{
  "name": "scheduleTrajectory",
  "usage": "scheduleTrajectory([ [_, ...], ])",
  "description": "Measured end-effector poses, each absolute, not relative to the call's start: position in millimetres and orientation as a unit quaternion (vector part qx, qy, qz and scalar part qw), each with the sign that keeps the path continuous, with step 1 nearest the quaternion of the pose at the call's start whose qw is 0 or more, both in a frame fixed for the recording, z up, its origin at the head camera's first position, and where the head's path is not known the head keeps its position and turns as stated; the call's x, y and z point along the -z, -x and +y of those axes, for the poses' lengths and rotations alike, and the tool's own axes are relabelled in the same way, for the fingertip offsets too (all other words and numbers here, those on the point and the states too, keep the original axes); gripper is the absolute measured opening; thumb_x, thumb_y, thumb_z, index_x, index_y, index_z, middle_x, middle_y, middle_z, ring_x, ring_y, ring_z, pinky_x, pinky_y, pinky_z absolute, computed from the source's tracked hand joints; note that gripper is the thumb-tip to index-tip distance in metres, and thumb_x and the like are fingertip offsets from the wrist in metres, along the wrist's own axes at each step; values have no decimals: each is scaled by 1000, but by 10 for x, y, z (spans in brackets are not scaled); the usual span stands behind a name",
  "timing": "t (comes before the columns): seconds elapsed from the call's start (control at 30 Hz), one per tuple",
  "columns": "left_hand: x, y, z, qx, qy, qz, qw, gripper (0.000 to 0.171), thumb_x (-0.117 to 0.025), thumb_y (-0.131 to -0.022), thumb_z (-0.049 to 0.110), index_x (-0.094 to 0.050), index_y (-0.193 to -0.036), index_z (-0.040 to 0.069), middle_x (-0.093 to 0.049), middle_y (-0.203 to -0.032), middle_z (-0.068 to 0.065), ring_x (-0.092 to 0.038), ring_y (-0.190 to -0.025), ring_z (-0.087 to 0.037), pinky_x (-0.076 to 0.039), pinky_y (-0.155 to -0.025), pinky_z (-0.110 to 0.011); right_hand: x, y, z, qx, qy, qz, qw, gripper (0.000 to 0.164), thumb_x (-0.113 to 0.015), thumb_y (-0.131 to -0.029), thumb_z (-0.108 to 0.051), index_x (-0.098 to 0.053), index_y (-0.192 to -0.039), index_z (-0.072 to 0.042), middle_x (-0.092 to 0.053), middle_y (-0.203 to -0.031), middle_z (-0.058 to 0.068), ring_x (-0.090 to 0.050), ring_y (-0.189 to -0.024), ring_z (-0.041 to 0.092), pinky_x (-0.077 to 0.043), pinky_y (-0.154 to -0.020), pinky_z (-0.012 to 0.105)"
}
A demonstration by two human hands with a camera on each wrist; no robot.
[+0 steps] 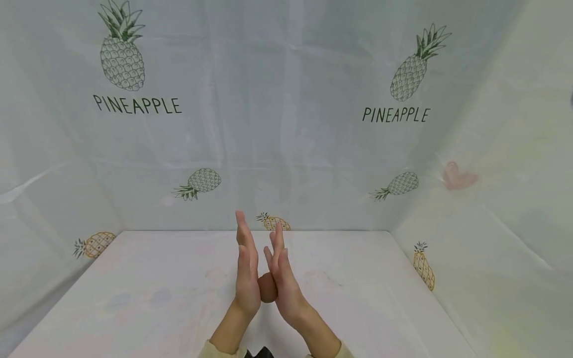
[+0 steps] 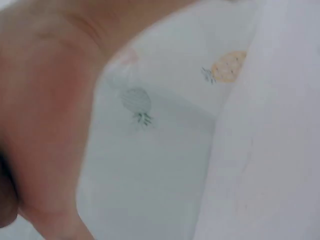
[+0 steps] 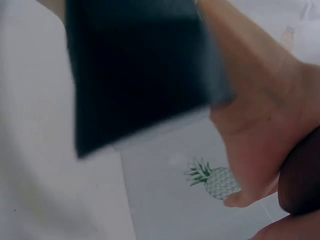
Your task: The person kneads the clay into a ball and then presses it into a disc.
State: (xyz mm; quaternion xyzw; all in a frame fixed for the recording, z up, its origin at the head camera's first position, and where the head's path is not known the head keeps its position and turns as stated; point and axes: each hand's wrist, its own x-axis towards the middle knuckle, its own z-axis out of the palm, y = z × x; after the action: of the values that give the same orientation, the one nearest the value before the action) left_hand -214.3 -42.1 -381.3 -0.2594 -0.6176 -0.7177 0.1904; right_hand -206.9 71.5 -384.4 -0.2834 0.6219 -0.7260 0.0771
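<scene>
A rounded brown lump [image 1: 268, 288] like clay is sandwiched between two facing palms. My left hand [image 1: 247, 278] stands upright on its left side, fingers straight and pointing up and away. From the other side my right hand [image 1: 287, 288] presses its palm to the lump, its fingers extended and slightly spread. Both hands are over the front middle of the table, with their fingertips apart. Only an edge of the lump [image 2: 7, 200] shows in the left wrist view. In the right wrist view the dark side of the lump [image 3: 302, 172] appears at the right edge.
A white-covered table [image 1: 147, 278] with faint stains lies beneath the hands. Pale sheeting [image 1: 286, 124] printed with pineapples rises behind it and at both sides. A black object [image 3: 140, 75], blurred, fills much of the upper right wrist view.
</scene>
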Motion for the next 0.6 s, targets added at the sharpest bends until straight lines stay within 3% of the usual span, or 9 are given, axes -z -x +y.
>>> scheduleTrajectory([
  [0.2,3914,2231,-410,701,220,-651,189,66,-5,-109,61,18,-167,38,27,-172,17,31,-157,-11,30,-117,-65,3797,2059,714,719,286,631,50,62,5,-108,-63,21,-165,-44,29,-169,-24,19,-162,29,19,-122,68],
  [0.4,4020,2276,-371,671,194,-688,199,65,-8,-112,53,16,-169,31,23,-174,11,27,-160,-16,29,-117,-66,3793,2077,749,714,286,638,17,65,6,-108,-62,23,-166,-38,27,-169,-25,21,-162,23,23,-118,70],
  [0.6,4112,2264,-265,659,209,-704,162,64,-5,-112,52,17,-168,31,23,-175,10,27,-161,-21,27,-117,-68,3734,2107,841,718,271,641,-13,61,3,-108,-63,18,-165,-46,23,-172,-20,16,-163,19,20,-121,69],
])
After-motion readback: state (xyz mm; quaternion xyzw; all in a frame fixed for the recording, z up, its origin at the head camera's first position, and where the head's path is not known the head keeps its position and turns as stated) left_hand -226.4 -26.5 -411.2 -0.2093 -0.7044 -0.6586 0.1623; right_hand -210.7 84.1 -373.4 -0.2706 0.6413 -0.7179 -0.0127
